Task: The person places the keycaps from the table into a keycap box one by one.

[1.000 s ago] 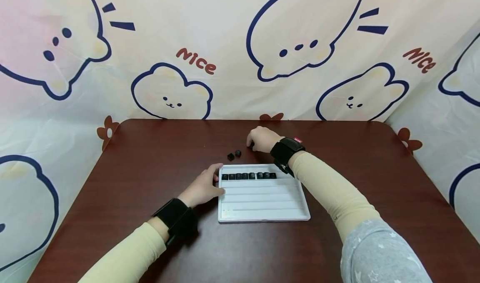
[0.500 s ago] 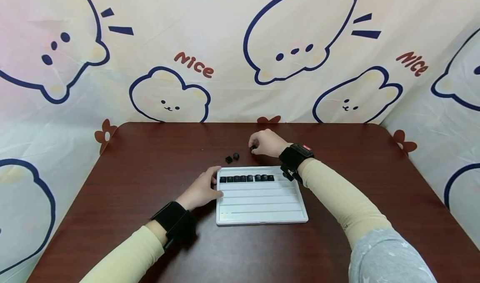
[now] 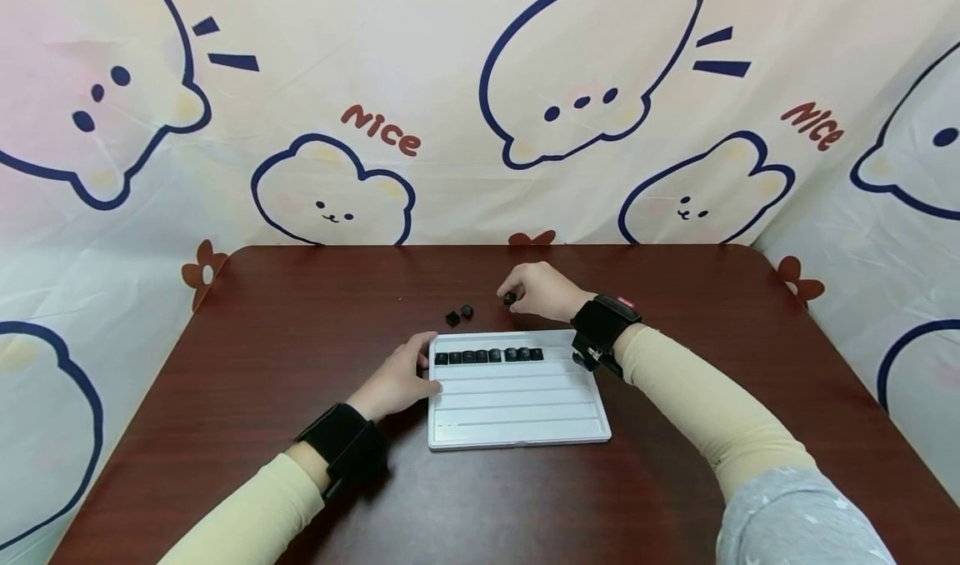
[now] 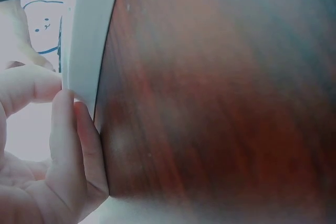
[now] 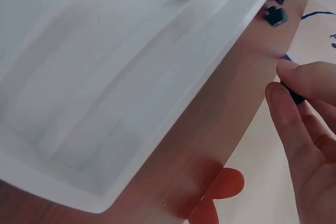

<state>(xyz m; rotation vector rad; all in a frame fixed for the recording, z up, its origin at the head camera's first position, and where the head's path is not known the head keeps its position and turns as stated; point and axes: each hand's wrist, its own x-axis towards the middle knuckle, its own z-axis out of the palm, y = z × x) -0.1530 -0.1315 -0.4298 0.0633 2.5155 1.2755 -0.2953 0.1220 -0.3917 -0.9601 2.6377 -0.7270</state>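
A white ridged tray (image 3: 517, 415) lies on the table with a row of several black keycaps (image 3: 481, 357) in its far groove. At the tray's left edge is my left hand (image 3: 393, 382), its thumb at the rim and its fingers against the outer side; the left wrist view shows the fingertips touching the white side wall (image 4: 89, 40). Beyond the tray, my right hand (image 3: 547, 290) pinches one black keycap (image 3: 510, 298) between thumb and fingers. That keycap is partly hidden by fingers in the right wrist view (image 5: 295, 96).
Two loose black keycaps, one at the left (image 3: 452, 318) and one beside it (image 3: 467, 311), lie on the brown table (image 3: 337, 298) behind the tray. A patterned cloth (image 3: 450, 65) hangs along the table's far edge and sides.
My right hand has moved slightly right relative to the tray, and the keycap between its fingers shows more clearly. The left hand stays at the tray's edge. The head view has shifted a little.
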